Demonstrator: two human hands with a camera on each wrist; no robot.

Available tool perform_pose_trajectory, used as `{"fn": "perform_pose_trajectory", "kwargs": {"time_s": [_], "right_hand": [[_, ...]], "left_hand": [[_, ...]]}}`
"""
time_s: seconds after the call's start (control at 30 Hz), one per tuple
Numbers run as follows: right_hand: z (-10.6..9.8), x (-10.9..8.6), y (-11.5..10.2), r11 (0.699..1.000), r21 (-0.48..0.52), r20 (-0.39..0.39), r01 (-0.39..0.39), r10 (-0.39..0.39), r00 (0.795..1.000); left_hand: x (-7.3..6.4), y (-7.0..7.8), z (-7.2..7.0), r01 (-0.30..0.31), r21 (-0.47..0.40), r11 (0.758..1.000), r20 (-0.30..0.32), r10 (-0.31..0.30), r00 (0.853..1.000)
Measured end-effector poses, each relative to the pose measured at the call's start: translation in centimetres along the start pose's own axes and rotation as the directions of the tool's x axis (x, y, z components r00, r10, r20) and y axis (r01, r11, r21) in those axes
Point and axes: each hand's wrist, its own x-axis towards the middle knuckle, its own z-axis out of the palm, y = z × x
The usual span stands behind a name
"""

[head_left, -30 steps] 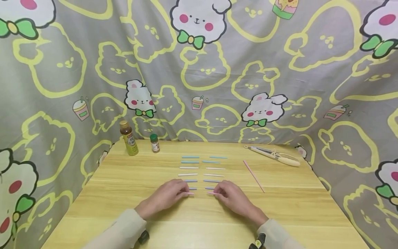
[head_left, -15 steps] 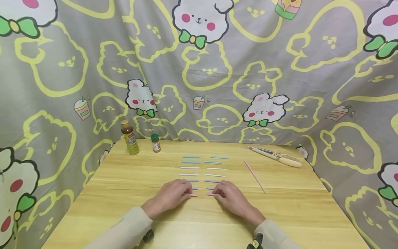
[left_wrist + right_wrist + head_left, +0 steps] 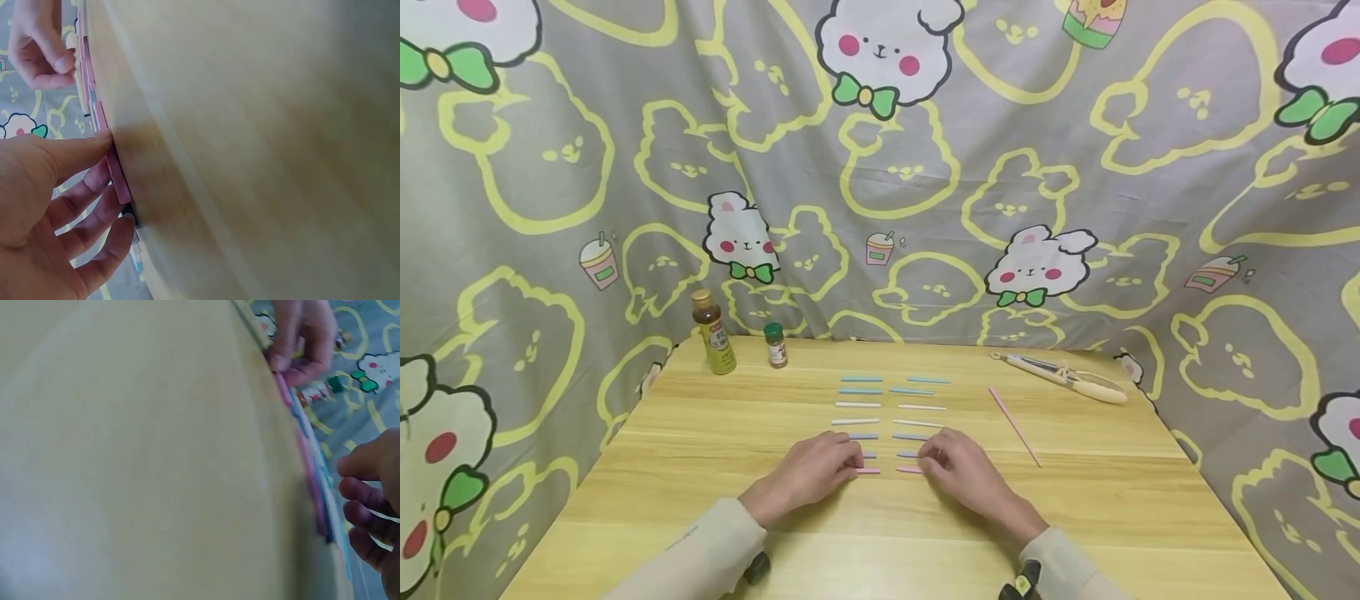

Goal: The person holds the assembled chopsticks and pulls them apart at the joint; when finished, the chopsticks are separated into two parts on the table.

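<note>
Short thin sticks lie in two columns of paired rows, blue, white, purple and pink from back to front. My left hand (image 3: 808, 468) pinches the front-left pink stick (image 3: 869, 472) on the table; in the left wrist view its thumb lies against that pink stick (image 3: 119, 178), with fingers behind. My right hand (image 3: 964, 475) hovers at the outer end of the front-right pink stick (image 3: 907, 469). In the right wrist view, the right fingers (image 3: 361, 515) are loosely bent and apart from the front-right pink stick (image 3: 309, 475). Both hands partly hide the purple sticks (image 3: 912, 437).
A longer pink stick (image 3: 1015, 427) lies slantwise to the right. Tongs (image 3: 1063, 377) rest at the back right. A sauce bottle (image 3: 718, 340) and a green-capped spice jar (image 3: 776, 347) stand at the back left. A patterned curtain (image 3: 925, 200) hangs behind the wooden table (image 3: 880, 533).
The left hand has slid the left pink stick slightly right and nearer. The right hand has let go of the right pink stick and shifted slightly right.
</note>
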Motion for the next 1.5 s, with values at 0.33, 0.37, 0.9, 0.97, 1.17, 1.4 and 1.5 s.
{"fn": "perform_pose_trajectory", "kwargs": {"time_s": [0.33,0.37,0.9,0.97,1.17,1.4,1.5], "right_hand": [[-5.5,-0.1,3.9,0.993,-0.024,-0.189,-0.116,0.109,0.976],[-6.0,-0.2,4.5,0.991,-0.025,-0.197,-0.135,0.127,0.972],[-8.1,-2.1,9.3,0.922,-0.116,-0.137,-0.369,0.353,0.925],[-8.1,-2.1,9.4,0.919,-0.132,-0.140,-0.372,0.355,0.924],[-8.1,-2.1,9.4,0.915,-0.125,-0.154,-0.383,0.364,0.919],[-7.9,-2.0,8.3,0.938,-0.056,-0.193,-0.343,0.327,0.925],[-7.8,-1.8,7.2,0.951,-0.035,-0.212,-0.306,0.292,0.932]], "left_hand": [[0.1,-0.1,0.2,0.008,0.007,1.000,0.002,-0.008,1.000],[0.1,-0.1,0.2,0.008,0.005,1.000,0.003,-0.008,1.000],[0.1,-0.2,0.1,0.009,0.005,1.000,0.001,-0.009,1.000],[0.1,-0.2,0.1,0.011,0.003,1.000,0.003,-0.011,1.000],[0.1,-0.2,0.1,0.010,0.002,1.000,0.007,-0.010,1.000],[0.1,-0.3,0.1,0.007,0.000,1.000,0.002,-0.007,1.000],[0.1,-0.3,0.1,0.005,-0.001,1.000,0.001,-0.005,1.000]]}}
